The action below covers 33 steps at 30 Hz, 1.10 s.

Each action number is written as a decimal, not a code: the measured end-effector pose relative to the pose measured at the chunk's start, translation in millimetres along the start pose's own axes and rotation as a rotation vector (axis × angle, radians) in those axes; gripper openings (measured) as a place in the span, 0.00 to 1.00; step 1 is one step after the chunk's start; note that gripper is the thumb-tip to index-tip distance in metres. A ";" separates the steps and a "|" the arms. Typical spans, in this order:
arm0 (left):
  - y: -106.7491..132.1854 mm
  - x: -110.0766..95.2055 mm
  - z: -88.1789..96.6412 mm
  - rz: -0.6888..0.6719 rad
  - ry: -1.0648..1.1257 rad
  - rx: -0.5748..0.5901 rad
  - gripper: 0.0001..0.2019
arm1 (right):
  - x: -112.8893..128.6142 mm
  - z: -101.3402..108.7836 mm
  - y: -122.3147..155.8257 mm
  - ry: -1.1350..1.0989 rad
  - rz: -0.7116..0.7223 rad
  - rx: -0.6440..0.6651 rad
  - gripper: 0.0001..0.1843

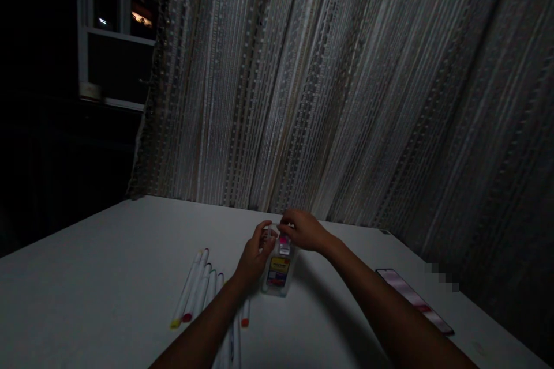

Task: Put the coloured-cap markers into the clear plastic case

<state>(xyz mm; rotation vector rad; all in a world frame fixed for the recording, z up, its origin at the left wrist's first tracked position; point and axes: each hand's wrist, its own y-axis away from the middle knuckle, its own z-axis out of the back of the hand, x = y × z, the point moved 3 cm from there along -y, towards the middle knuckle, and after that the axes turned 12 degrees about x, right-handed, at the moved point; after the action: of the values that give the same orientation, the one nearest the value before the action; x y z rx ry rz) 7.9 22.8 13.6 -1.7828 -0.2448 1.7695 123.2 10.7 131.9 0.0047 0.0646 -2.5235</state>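
Note:
A clear plastic case (277,272) with a yellow and dark label stands upright on the white table. My left hand (256,253) is closed on its upper left edge, fingers curled about the rim. At the top of the case, my right hand (303,229) pinches a white marker (284,247) with a pink end. The marker's lower part appears to be within the case, though dim light blurs this. Several white markers (197,288) with coloured ends lie left of the case, some hidden behind my left forearm.
A smartphone (413,300) with a lit pinkish screen lies on the right of the white table (108,277). A textured curtain (277,81) hangs along the table's far edge. At the far left is a dark window (121,29).

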 end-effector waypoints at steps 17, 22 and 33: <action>-0.6 2.4 1.1 -0.015 -0.008 0.008 0.25 | -6.5 -9.9 -0.2 0.090 -0.071 -0.049 0.11; -1.0 1.7 1.2 -0.006 -0.007 0.000 0.25 | -7.6 -10.4 -2.3 0.108 -0.094 -0.038 0.10; -0.4 -1.7 0.7 -0.027 -0.024 -0.015 0.23 | 18.0 -0.6 31.7 -0.200 0.175 -0.331 0.09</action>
<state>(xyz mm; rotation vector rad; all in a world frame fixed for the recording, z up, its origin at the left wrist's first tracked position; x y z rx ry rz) 7.2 22.4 15.3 -1.7611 -0.2914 1.7759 126.9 -25.5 129.5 -0.3584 0.3830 -2.2979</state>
